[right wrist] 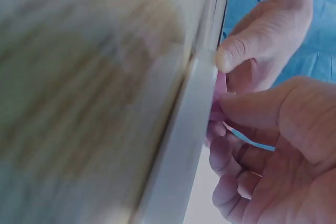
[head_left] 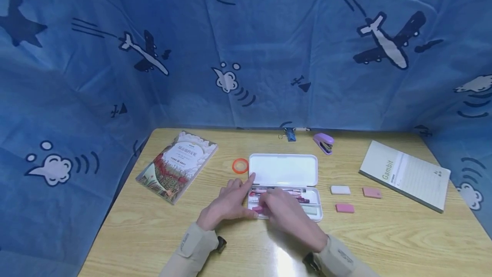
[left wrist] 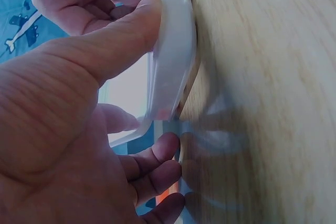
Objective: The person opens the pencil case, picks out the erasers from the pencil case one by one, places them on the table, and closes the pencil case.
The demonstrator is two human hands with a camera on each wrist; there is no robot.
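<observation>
An open white pencil case [head_left: 283, 170] lies on the table with its lid folded back. My left hand [head_left: 230, 200] holds its left end, thumb at the front corner and index finger near the hinge. With thumb and fingertips, my right hand [head_left: 286, 213] pinches a pink eraser [right wrist: 221, 90] at the left of the front compartment. The back of the right hand hides part of this compartment from the head view. Several pens [head_left: 301, 200] lie in the rear compartment, and a pale green block [head_left: 309, 210] sits at the front right.
Right of the case lie a white eraser [head_left: 340, 190] and two pink erasers [head_left: 344, 208]. An orange tape ring [head_left: 240, 166], a blue binder clip [head_left: 290, 134] and a purple stapler [head_left: 324, 142] are behind. A book [head_left: 177, 163] lies left, a notebook [head_left: 405, 176] right.
</observation>
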